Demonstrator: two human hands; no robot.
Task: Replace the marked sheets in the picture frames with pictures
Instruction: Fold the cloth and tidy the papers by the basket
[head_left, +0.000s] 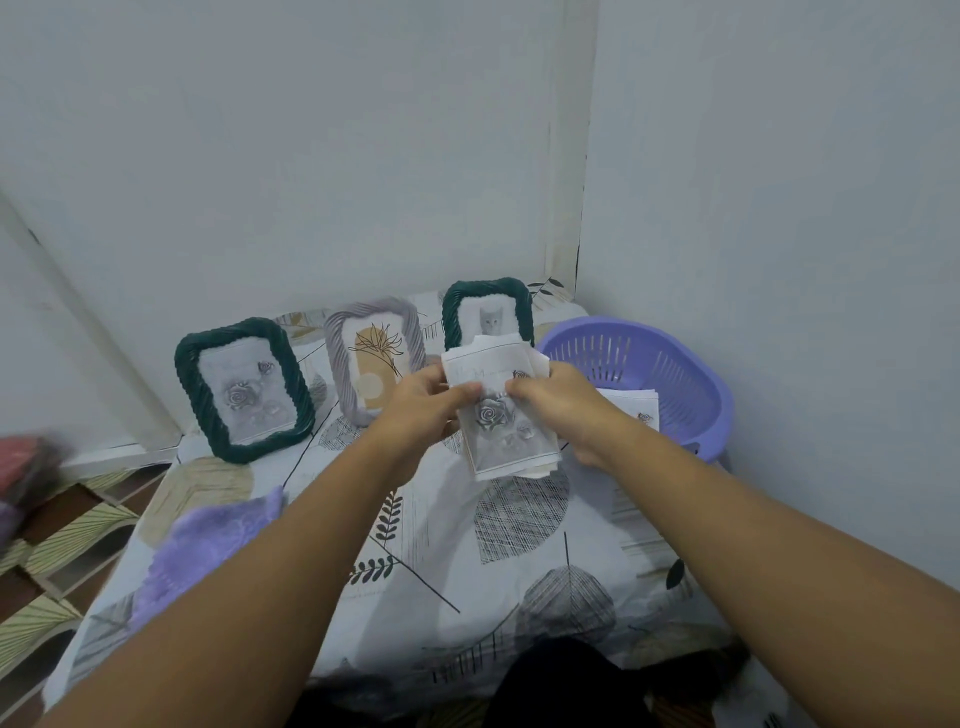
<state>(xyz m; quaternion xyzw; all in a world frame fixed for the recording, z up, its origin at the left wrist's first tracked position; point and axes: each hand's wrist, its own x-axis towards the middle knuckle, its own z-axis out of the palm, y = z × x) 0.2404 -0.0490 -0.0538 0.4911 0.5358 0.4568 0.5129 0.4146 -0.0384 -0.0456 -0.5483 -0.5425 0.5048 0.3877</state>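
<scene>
Both hands, left (422, 400) and right (558, 402), pinch a thin stack of paper prints (501, 415) above the leaf-patterned cloth (467, 561). Behind stand three rope-edged frames: dark green (244, 389), grey (375, 358), green (488, 314). A slotted purple plastic basket (654, 374) sits right.

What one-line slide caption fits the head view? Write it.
Both hands, left hand and right hand, hold a stack of printed sheets before three picture frames.

Pale grey-blue walls (311, 156) meeting in a corner (584, 208) beyond and right of the grip, leaf-print cloth on the table (467, 571) beneath it, patterned floor tiles (67, 525) lower left (even, soft light)
</scene>
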